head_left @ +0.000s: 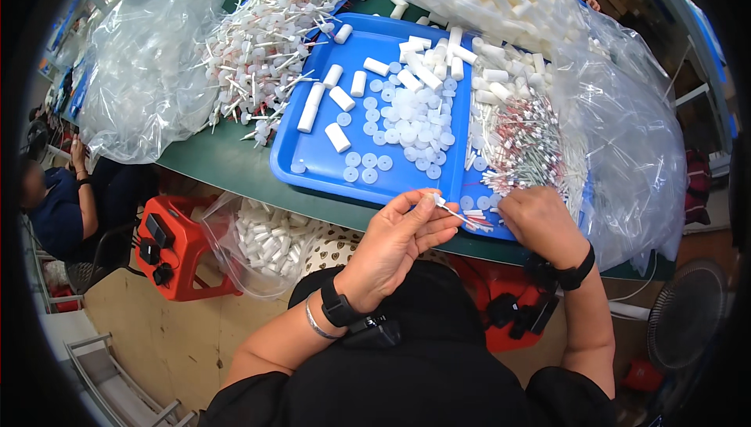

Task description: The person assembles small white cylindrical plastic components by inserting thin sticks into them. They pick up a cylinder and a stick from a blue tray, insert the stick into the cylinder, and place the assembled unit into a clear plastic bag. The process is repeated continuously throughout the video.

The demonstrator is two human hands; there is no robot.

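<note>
Head view: left hand [395, 243] at the near edge of the green table [227, 162], fingers curled shut, thumb and fingertips pinching a small white cap [432, 201] from which a thin white stick [458, 216] points right. Right hand [538, 223] just beside it, palm down with fingers folded under at the near end of a heap of thin red-and-white sticks [520, 145]; what it has hold of cannot be told. Far of both hands, a blue tray [313, 157] carrying loose white discs [411, 122] and short white tubes [338, 99]. Far left, a pile of finished white caps with sticks [270, 32] on clear plastic. Near left, below the table edge, a clear bag of white tubes [262, 243] beside a red stool [176, 247]. Step in hand, by judgement: fitting a stick into a cap. The next move calls for a straight push home, then a free fingertip to pick a fresh part from the tray.
</note>
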